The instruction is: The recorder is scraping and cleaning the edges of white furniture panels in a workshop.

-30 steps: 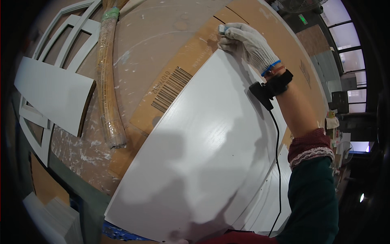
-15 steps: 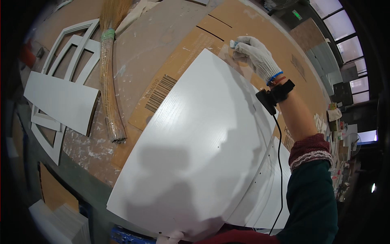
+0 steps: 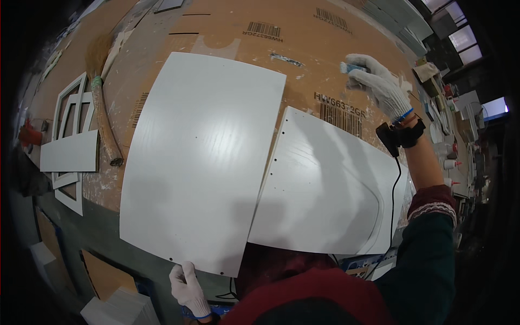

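Note:
A large white wood-grained panel [image 3: 203, 146] with curved edges lies flat in the middle. My left hand [image 3: 187, 287], in a white knit glove, grips its near edge beside a small dark hole; some of the fingers are hidden. To the right lies a second white panel [image 3: 325, 189], with a row of holes along its left edge and a curved groove near its right. Beyond it, above the cardboard, my gloved right hand [image 3: 374, 81] is closed around a small blue-and-white piece [image 3: 353, 68], whose kind I cannot make out. A black device with a cable sits on the right wrist.
Paint-marked cardboard [image 3: 233, 24] covers the table under the panels. A straw broom [image 3: 103, 114] lies at the left, by white slatted frames [image 3: 67, 187] and a smaller white board [image 3: 70, 153]. Glue bottles [image 3: 450, 163] stand at the far right. More boards [image 3: 122, 309] are stacked low at the left.
My view has turned to the right. The large panel now sits farther left, uncovering more of the second one. My right hand has moved right, and my left hand shows more fully.

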`<move>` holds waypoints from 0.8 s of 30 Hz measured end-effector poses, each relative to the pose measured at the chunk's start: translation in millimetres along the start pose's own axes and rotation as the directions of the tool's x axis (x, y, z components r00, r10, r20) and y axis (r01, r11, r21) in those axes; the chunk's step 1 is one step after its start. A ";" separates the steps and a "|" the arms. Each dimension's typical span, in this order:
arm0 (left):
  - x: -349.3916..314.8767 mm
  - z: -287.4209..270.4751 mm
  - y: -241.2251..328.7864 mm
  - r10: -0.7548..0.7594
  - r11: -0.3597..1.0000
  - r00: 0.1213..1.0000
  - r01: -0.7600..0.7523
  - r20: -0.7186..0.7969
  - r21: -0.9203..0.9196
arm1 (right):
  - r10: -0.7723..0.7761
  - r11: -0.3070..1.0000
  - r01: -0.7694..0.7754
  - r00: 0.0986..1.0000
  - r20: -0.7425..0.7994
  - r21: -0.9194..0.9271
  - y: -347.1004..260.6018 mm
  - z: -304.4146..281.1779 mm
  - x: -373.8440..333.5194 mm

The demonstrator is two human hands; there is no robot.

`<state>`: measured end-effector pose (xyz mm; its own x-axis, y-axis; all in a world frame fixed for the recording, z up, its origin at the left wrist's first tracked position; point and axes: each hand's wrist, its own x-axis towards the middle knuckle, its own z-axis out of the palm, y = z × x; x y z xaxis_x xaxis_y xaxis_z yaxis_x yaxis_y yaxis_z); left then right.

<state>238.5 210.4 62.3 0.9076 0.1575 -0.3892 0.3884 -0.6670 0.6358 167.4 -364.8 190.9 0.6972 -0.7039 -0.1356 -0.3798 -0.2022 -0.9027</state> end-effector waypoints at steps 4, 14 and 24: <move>-54.9 27.5 30.1 0.474 0.807 0.881 -0.431 0.005 -0.404 | 0.096 0.992 -0.081 0.981 -0.170 0.094 67.0 -99.5 -106.8; -103.8 163.2 115.8 0.739 0.570 0.585 -0.807 0.333 0.153 | 0.283 0.919 -0.080 0.817 -0.502 0.387 243.7 -227.7 -384.2; -98.4 186.1 170.6 0.585 0.359 0.695 -0.685 0.419 0.634 | 0.479 0.823 -0.141 0.693 -0.539 0.550 304.9 -193.6 -433.3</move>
<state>185.7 -54.4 85.0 0.7908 -0.5857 -0.1775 -0.5832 -0.8092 0.0717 -368.2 -253.3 53.4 -0.0263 -0.9517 -0.3059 -0.0770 0.3070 -0.9486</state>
